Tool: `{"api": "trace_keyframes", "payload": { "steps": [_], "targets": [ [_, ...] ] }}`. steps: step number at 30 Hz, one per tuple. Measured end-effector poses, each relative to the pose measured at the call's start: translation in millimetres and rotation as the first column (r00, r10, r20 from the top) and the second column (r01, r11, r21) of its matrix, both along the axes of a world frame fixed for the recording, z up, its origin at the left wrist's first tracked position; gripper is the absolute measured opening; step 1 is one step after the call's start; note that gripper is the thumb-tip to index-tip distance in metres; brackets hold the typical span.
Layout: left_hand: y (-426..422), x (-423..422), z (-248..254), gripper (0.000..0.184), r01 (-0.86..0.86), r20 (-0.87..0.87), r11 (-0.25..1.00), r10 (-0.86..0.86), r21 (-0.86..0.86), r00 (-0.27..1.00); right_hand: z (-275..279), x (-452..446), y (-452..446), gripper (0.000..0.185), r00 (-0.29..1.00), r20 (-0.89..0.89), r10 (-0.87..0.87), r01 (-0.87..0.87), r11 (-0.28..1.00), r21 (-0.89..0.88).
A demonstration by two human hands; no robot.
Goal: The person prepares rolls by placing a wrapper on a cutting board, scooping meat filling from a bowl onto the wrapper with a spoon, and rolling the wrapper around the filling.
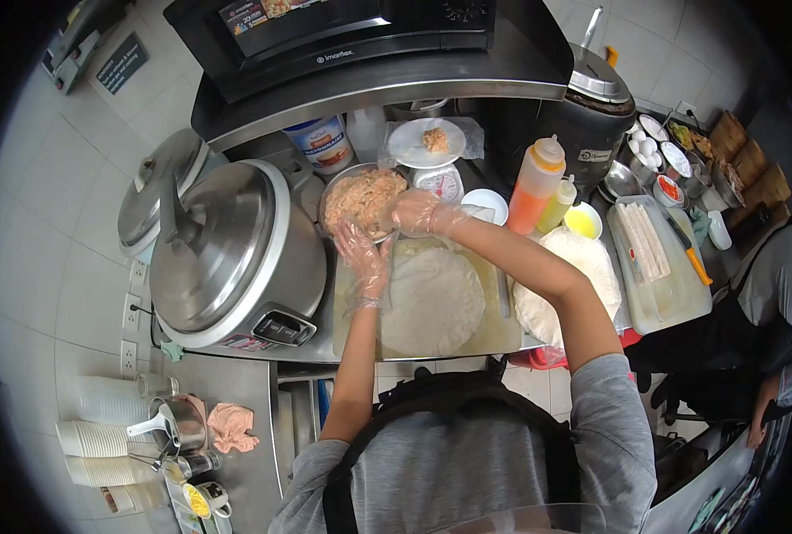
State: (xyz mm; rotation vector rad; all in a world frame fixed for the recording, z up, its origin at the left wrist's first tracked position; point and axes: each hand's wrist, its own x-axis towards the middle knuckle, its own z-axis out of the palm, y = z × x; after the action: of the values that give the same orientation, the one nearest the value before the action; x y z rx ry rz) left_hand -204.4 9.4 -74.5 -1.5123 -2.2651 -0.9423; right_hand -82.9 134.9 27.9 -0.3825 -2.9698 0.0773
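Note:
A round metal bowl (pixel 323 214) holds a mound of orange-pink shredded mixture (pixel 360 198). My left hand (pixel 360 258), in a clear plastic glove, lies with stretched fingers against the bowl's near side. My right hand (pixel 421 214), gloved the same way, is at the bowl's right edge with its fingers curled at the mixture; what they enclose is hidden. Just below both hands, a flat round of pale dough (pixel 433 303) lies on a yellowish board (pixel 503 334). Behind the bowl, a small dial scale (pixel 440 183) carries a white plate (pixel 405 142) with a clump of the mixture (pixel 434 140).
Large cookers (pixel 227 258) crowd the left side; a microwave shelf (pixel 396 102) overhangs the back. Squeeze bottles (pixel 538 182), a white bowl (pixel 487 206) and more dough (pixel 583 276) stand right. Farther right are a cutting board (pixel 672 307) with a knife (pixel 691 254), and other people (pixel 761 294).

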Motion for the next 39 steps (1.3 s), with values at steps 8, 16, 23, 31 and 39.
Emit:
{"api": "trace_keyframes", "payload": {
  "steps": [8, 16, 23, 31, 39],
  "targets": [
    [-3, -4, 8, 0.102, 0.043, 0.022, 0.999, -0.044, 0.01, 0.999, -1, 9, 31, 0.022, 0.999, 0.027, 0.032, -0.013, 0.858, -0.513],
    [-42, 15, 62, 0.094, 0.202, 0.878, 0.913, -0.4, 0.355, 0.262, -18, 58, -1, 0.02, 0.919, -0.32, -0.231, -0.134, 0.58, -0.803],
    [-64, 5, 70, 0.042, -0.179, 0.191, 0.827, -0.323, 0.532, -0.927, -30, 101, -65, 0.034, 0.848, -0.53, -0.033, 0.073, 0.996, 0.056],
    [-60, 17, 70, 0.036, -0.097, 0.246, 0.862, -0.248, 0.498, -0.937, -37, 160, -88, 0.035, 0.749, -0.638, -0.179, 0.279, 0.958, 0.059],
    [58, 47, 200, 0.032, 0.442, 0.8, 0.737, -0.596, 0.512, 0.067, -62, 175, -116, 0.028, 0.541, -0.704, -0.46, 0.42, 0.873, -0.247]
  ]
}}
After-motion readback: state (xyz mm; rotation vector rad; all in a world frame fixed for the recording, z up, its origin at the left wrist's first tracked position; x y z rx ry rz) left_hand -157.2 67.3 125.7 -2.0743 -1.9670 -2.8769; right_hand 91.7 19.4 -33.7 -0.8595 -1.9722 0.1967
